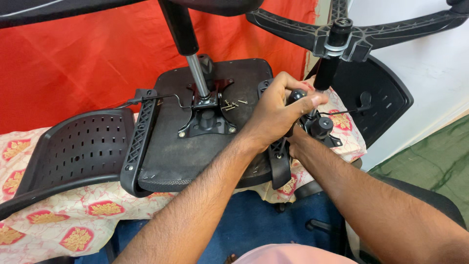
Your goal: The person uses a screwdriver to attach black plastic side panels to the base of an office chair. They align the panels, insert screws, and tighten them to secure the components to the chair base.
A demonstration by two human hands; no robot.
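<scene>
Red cloth (pixel 73 58) backs the upturned chair seat (pixel 171 151); loose screws (pixel 230 105) lie near its far edge. Left hand (pixel 276 115) grips a black knob (pixel 295 95); right hand's grip, hidden, cannot be told.

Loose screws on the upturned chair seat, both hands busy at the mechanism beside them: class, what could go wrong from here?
1. The loose screws lie unsecured on the upturned seat; a nudge might roll them off.
2. The left hand grips a black knob beside the gas cylinder, with the right hand mostly hidden beneath; fingers could get pinched.
3. The star base overhangs and might tip.
</scene>
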